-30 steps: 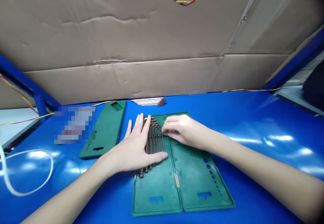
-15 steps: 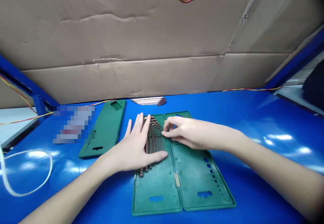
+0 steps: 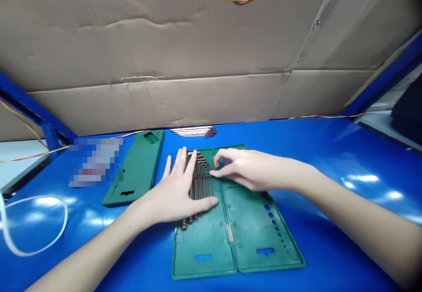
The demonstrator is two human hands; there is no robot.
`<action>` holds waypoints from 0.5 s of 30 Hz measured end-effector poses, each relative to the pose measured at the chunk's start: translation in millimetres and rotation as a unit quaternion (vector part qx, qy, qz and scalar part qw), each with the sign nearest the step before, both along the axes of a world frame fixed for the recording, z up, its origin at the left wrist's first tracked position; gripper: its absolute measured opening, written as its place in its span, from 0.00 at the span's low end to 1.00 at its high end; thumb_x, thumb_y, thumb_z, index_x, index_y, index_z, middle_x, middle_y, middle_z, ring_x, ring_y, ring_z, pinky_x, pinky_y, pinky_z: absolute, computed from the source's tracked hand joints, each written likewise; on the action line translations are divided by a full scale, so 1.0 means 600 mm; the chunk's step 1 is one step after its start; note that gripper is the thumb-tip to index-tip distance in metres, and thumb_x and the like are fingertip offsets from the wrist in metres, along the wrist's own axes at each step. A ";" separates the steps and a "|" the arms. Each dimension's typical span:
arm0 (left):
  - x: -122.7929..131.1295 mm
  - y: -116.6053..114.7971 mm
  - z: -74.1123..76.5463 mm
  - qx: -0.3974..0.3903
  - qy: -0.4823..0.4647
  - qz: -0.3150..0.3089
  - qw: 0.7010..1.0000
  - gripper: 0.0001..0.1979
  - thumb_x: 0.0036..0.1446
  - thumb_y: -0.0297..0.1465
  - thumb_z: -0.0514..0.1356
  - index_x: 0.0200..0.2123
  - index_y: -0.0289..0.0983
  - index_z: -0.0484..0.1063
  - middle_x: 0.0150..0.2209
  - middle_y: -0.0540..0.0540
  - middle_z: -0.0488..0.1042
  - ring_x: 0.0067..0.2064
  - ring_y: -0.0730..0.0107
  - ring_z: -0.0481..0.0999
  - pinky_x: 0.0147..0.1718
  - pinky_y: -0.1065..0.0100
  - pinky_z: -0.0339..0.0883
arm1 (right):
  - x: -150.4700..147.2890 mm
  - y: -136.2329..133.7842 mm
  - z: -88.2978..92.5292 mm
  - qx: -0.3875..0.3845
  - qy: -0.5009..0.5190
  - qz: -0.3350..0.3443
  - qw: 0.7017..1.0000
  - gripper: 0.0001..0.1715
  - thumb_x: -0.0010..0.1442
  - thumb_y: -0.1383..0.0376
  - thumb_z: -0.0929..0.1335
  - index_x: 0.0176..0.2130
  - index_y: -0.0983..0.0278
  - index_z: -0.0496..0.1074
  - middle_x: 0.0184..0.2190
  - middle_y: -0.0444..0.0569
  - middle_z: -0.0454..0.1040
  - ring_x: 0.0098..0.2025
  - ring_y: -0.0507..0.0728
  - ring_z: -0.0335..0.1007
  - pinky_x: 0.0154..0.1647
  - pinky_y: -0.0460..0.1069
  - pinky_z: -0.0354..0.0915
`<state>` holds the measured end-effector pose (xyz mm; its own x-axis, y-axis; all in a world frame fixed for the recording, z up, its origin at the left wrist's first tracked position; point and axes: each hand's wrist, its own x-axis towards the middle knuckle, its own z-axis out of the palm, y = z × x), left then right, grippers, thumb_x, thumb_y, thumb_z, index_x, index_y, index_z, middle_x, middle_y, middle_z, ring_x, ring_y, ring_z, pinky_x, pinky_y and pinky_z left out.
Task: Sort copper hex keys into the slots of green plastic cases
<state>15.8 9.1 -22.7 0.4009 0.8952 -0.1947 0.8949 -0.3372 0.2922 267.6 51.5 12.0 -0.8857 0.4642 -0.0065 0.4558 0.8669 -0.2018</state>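
Observation:
A green hinged plastic case [image 3: 204,246] lies spread flat on the blue table. In its left half sits a row of bronze-coloured hex keys [image 3: 201,186], graded from long to short. My left hand [image 3: 174,191] rests flat across the longer keys with its fingers spread, hiding part of them. The thumb reaches over the lower ends of the shorter ones. At the right end of the row, my right hand [image 3: 245,169] is curled in a pinch, thumb and index tips at the bent end of the smallest key. Its other fingers hang over the case's right half.
A second green case [image 3: 138,169] stands to the left, beside a blurred-out packet [image 3: 97,162]. Another set of hex keys [image 3: 194,131] lies near the cardboard wall [image 3: 211,98]. A white cable loop [image 3: 66,217] is at far left. Red-yellow wires [image 3: 242,1] hang above.
My right hand has shifted up very slightly, and its index fingertip sits a little farther from the thumb. The case has moved marginally. My left hand stays in place.

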 end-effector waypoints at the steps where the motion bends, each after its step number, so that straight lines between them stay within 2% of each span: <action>1: 0.000 0.000 0.000 0.000 -0.001 -0.001 1.000 0.64 0.54 0.70 0.52 0.75 0.34 0.26 0.72 0.35 0.17 0.71 0.38 0.18 0.68 0.36 0.34 | 0.003 0.005 0.001 -0.006 0.001 0.008 1.000 0.21 0.70 0.69 0.63 0.57 0.56 0.76 0.55 0.53 0.70 0.52 0.59 0.72 0.51 0.53 0.68; 4: -0.001 0.000 -0.001 0.002 -0.001 -0.003 1.000 0.64 0.54 0.70 0.52 0.75 0.35 0.25 0.72 0.35 0.17 0.71 0.38 0.18 0.68 0.37 0.33 | 0.007 0.018 -0.003 -0.024 0.011 0.015 1.000 0.21 0.70 0.68 0.64 0.57 0.54 0.76 0.56 0.52 0.70 0.53 0.59 0.72 0.53 0.53 0.67; 8: -0.001 -0.001 -0.001 0.004 -0.003 -0.001 1.000 0.64 0.55 0.69 0.52 0.75 0.34 0.25 0.73 0.34 0.19 0.71 0.40 0.19 0.68 0.38 0.32 | -0.003 0.028 -0.021 -0.073 0.099 -0.022 0.992 0.14 0.68 0.66 0.67 0.49 0.60 0.80 0.49 0.52 0.74 0.45 0.56 0.74 0.50 0.51 0.68; 11: 0.001 0.002 -0.004 0.019 -0.011 0.002 1.000 0.61 0.57 0.68 0.50 0.75 0.32 0.27 0.74 0.32 0.24 0.73 0.43 0.22 0.69 0.39 0.33 | -0.012 0.032 -0.033 -0.110 0.162 -0.037 0.980 0.10 0.66 0.67 0.69 0.45 0.62 0.81 0.45 0.50 0.76 0.39 0.53 0.74 0.45 0.49 0.69; 15: 0.006 0.007 -0.011 0.068 -0.014 0.008 0.998 0.57 0.61 0.64 0.51 0.75 0.30 0.33 0.75 0.30 0.34 0.74 0.46 0.27 0.69 0.40 0.34 | -0.017 0.032 -0.040 -0.109 0.197 -0.059 0.973 0.09 0.63 0.70 0.70 0.43 0.63 0.80 0.41 0.49 0.79 0.39 0.54 0.74 0.43 0.48 0.69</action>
